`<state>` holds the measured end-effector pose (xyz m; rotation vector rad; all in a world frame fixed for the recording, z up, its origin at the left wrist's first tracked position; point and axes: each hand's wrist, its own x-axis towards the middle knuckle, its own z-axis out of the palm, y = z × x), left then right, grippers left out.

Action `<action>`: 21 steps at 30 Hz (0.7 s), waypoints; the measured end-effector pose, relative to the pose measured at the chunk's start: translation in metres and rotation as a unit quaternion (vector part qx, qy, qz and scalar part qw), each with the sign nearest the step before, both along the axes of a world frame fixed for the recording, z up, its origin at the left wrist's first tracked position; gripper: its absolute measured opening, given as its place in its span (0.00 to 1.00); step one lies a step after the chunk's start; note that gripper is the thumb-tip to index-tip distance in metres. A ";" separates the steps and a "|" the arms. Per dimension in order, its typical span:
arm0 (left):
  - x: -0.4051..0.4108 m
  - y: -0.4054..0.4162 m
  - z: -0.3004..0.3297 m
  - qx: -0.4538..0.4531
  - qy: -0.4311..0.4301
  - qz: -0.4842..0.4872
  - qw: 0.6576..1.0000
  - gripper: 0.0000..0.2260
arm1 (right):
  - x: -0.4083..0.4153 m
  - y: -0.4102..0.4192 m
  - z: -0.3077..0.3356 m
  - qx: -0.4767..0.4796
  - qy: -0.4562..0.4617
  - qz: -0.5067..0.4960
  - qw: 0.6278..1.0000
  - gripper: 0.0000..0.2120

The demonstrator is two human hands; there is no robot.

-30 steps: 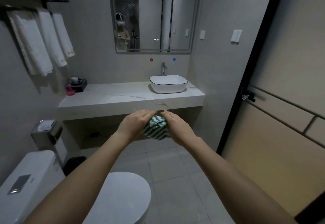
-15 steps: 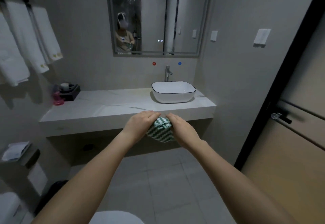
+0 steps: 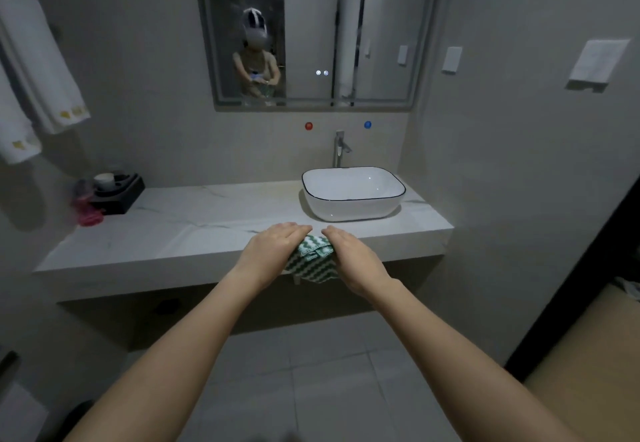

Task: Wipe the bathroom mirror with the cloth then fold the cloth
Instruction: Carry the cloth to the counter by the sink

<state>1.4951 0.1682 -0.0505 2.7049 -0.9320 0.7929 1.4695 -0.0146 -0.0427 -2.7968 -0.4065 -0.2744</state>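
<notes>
Both arms reach forward, and the left hand [image 3: 273,249] and right hand [image 3: 349,254] clasp a bunched green-and-white cloth [image 3: 311,261] between them, above the front edge of the marble tabletop [image 3: 194,230]. A white basin [image 3: 351,195] sits toward the tabletop's right end, a black tray [image 3: 119,192] at its back left corner, the mirror [image 3: 311,29] on the wall above

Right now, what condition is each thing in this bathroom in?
cloth: bunched, held between both hands in front of the counter.
left hand: gripping the cloth.
right hand: gripping the cloth.
mirror: smudged near the top left, not being wiped.
basin: looks empty.
tap: no water seen running.
towels: hanging on the left wall.
</notes>
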 end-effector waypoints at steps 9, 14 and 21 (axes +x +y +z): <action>0.137 -0.033 -0.002 -0.017 0.034 0.084 0.996 0.23 | 0.168 -0.032 0.000 -0.020 -0.011 0.075 0.997 0.28; 0.200 -0.045 0.005 -0.043 0.037 0.128 0.990 0.22 | 0.255 -0.041 0.003 0.009 -0.016 0.101 0.995 0.28; 0.267 0.000 -0.019 -0.025 0.102 0.181 0.978 0.21 | 0.338 0.007 -0.028 0.009 0.051 0.166 0.985 0.28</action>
